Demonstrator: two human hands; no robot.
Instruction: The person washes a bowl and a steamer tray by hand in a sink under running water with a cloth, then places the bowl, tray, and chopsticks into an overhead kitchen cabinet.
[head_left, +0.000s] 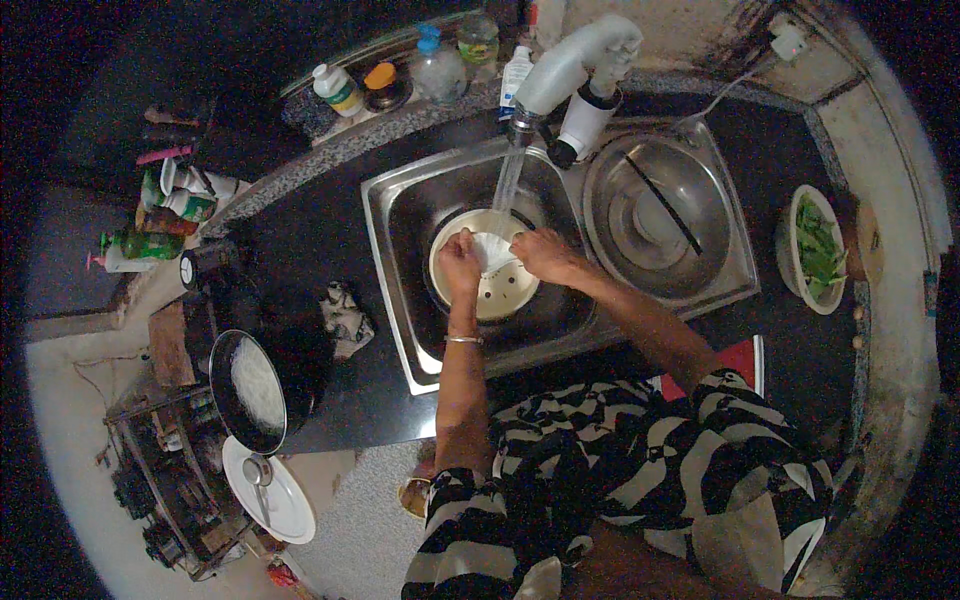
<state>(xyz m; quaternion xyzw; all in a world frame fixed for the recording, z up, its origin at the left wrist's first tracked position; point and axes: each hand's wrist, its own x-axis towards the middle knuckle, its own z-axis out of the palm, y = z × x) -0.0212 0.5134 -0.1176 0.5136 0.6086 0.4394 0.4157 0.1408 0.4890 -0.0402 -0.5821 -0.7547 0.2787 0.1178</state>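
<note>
A cream-coloured round bowl (504, 298) with several dark spots or holes sits in the steel sink basin (409, 259). Water (510, 176) runs from the tap (521, 124) down into it. Over the bowl, my left hand (460, 259) and my right hand (544, 256) face each other with bent fingers. Between them they grip a whitish thing (493, 251) under the stream. Splash and blur hide what exactly it is.
Right of the basin, a large steel bowl (611, 247) has a dark stick (664, 204) across it. Green leaves (817, 244) fill a bowl (787, 259) farther right. At left are a black pan (281, 397), a crumpled cloth (347, 319) and a white plate (292, 517). Bottles (337, 90) line the back ledge.
</note>
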